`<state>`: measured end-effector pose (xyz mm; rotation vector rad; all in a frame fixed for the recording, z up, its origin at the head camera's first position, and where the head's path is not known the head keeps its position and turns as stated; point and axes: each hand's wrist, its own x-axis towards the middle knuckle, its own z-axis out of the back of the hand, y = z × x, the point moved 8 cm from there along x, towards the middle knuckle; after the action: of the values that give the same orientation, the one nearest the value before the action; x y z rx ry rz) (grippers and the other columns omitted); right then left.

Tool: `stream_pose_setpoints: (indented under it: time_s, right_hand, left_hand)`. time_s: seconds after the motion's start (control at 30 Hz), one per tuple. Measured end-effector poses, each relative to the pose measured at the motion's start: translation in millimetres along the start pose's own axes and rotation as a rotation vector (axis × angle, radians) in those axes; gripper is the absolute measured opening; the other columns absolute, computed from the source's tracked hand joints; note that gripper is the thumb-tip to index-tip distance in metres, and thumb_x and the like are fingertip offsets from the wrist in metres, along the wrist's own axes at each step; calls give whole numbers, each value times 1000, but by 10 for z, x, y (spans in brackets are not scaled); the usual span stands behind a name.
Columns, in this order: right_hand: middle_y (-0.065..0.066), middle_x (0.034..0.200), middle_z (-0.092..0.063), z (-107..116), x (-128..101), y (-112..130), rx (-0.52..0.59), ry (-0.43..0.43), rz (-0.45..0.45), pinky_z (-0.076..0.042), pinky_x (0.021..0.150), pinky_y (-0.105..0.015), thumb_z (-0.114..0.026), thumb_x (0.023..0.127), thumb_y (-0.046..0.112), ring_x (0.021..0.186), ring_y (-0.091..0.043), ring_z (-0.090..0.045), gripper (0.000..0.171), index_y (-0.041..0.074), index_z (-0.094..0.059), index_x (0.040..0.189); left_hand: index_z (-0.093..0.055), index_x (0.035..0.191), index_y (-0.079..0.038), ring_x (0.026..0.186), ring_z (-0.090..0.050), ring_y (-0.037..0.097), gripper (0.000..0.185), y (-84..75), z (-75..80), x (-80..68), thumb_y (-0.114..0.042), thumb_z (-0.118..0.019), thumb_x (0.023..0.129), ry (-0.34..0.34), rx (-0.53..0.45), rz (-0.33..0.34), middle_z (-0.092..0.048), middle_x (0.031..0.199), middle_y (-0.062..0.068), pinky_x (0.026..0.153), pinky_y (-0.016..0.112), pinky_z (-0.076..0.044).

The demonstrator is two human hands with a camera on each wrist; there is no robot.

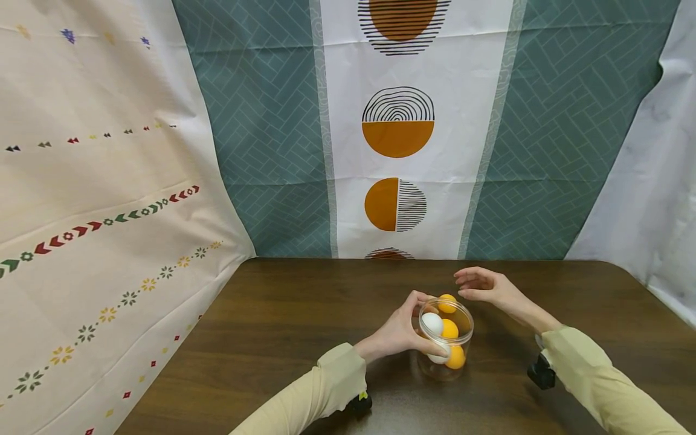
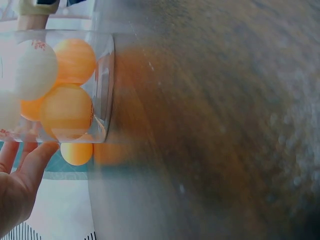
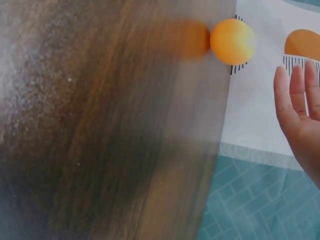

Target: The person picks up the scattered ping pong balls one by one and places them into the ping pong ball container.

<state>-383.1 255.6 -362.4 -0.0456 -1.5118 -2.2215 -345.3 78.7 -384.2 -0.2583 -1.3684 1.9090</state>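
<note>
My left hand [image 1: 399,331] grips a transparent round jar [image 1: 441,372] from its left side, thumb in front and fingers behind. White table tennis balls [image 1: 432,324] and orange ones [image 1: 455,357] lie inside; the jar stands upright with its mouth uncovered. Outside it, on the far side, another orange table tennis ball [image 3: 233,41] rests on the table; the left wrist view shows this loose ball [image 2: 76,154] beyond the jar wall. To the right of that ball, my right hand [image 1: 486,286] hovers above the table with loosely bent fingers, holding nothing.
The dark wooden table [image 1: 304,314] ends at the back against a patterned teal and white curtain [image 1: 261,121]. A cream embroidered cloth [image 1: 109,181] hangs along the left side, and a pale cloth [image 1: 663,199] on the right.
</note>
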Motion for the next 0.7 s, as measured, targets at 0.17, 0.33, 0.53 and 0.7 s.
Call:
stream_pose_setpoints:
  time_s: [0.17, 0.33, 0.53, 0.7]
  right_hand:
    - [-16, 110, -54, 6, -3, -7, -21, -10, 7, -46, 77, -30, -65, 84, 14, 98, -32, -52, 42, -1, -50, 120]
    - [-19, 110, -53, 8, -8, -11, -21, -15, 13, -46, 77, -29, -65, 84, 12, 97, -32, -52, 43, -4, -49, 120]
    - [-24, 111, -51, -7, -14, -30, -19, -10, 2, -45, 78, -28, -66, 83, 11, 97, -31, -52, 44, -6, -48, 120]
    - [-28, 113, -49, -10, -11, -77, 0, -3, -7, -44, 79, -28, -65, 83, 10, 99, -36, -49, 44, -6, -48, 121]
  left_hand:
    - [-37, 120, -19, 96, -43, 11, 69, -6, 4, -5, -14, -81, 67, -2, -4, 6, -45, 112, -7, 69, 27, -47]
    - [-37, 120, -18, 97, -43, 12, 70, -2, 3, -3, -14, -81, 67, -4, -5, 12, -45, 113, -5, 69, 27, -47]
    - [-37, 121, -18, 96, -43, 12, 70, -3, 2, -2, -13, -81, 67, -1, -9, 0, -45, 113, -6, 69, 28, -47]
    - [-37, 120, -19, 96, -43, 11, 69, 1, -1, 3, -13, -81, 67, 0, -3, -10, -44, 113, -8, 69, 28, -47]
